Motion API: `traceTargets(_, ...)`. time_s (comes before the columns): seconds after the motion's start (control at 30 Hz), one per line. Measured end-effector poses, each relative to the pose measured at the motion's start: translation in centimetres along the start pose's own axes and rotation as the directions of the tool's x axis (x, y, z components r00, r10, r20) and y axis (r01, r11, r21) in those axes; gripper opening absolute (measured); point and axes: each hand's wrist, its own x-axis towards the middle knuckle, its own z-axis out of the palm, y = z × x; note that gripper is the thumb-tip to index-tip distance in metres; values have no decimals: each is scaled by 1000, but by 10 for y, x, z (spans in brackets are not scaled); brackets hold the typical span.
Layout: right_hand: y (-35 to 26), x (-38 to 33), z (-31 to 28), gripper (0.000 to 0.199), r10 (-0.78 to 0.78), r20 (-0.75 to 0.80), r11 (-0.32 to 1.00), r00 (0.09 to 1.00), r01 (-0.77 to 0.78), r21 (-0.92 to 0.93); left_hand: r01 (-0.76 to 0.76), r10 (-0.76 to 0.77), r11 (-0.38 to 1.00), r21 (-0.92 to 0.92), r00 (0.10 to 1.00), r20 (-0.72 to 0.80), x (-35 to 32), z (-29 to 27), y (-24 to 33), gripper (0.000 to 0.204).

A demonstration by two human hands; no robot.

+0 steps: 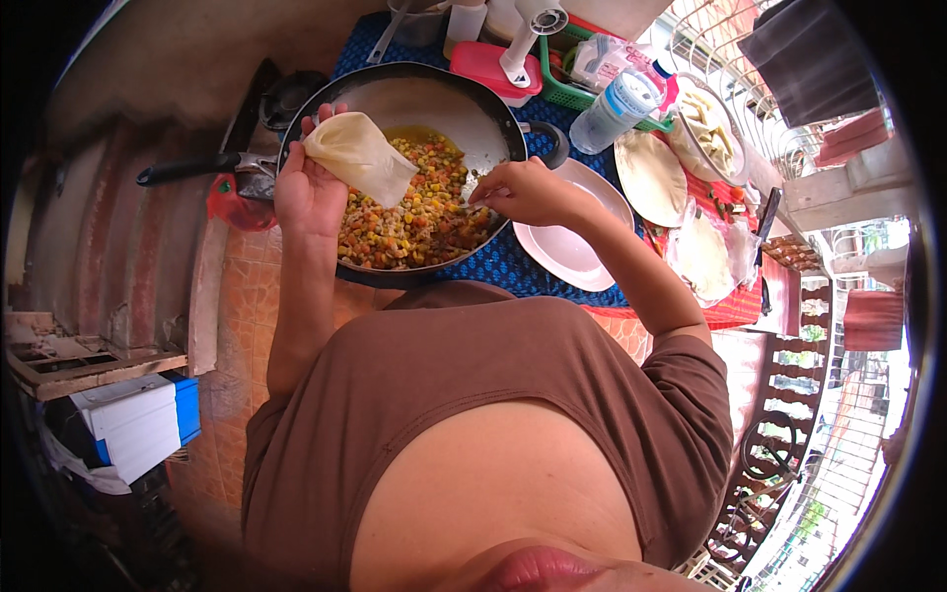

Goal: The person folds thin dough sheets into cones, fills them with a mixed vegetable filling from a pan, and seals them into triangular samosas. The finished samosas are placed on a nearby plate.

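My left hand [308,202] is palm up over the left side of a wide frying pan [449,94]. A thin, pale wrapper sheet [357,156] drapes across its fingers, one corner hanging over the pan. Inside the pan lies a cooked filling [414,225] of diced orange, yellow and green vegetables with ground bits, with yellowish liquid at its far edge. At the pan's right side, my right hand [528,190] has its fingertips pinched together beside the filling. What they hold, if anything, is too small to make out.
Right of the pan sit a pale plate [572,255], a round stack of wrappers [651,180] and a bowl of rolled pieces [725,163]. A water bottle [614,111], red-lidded container [490,67] and green basket [564,94] stand behind. A black handle [187,170] juts left of the pan.
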Motion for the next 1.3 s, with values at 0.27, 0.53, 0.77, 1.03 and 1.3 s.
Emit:
traceTargets(0.27,15,6,-17,24,-113,11,958,994,106,267,-37,34,996,-80,999,-37,10,-14,11,41)
traceTargets(0.53,6,13,-56,23,-180,-121,925,976,210,317,59,-65,996,-71,994,-83,5,-27,-12,42)
traceTargets(0.77,-35,36,-57,22,-174,-210,973,962,202,115,215,-229,963,-160,970,-77,-8,-15,-37,41)
traceTargets(1.03,-78,12,-18,32,-517,-494,792,699,172,-586,416,-388,856,-306,909,149,0,-39,-45,42)
traceTargets(1.3,-70,-7,-30,34,-523,-546,810,655,183,-557,329,-335,932,-150,942,-19,-14,-14,-50,44)
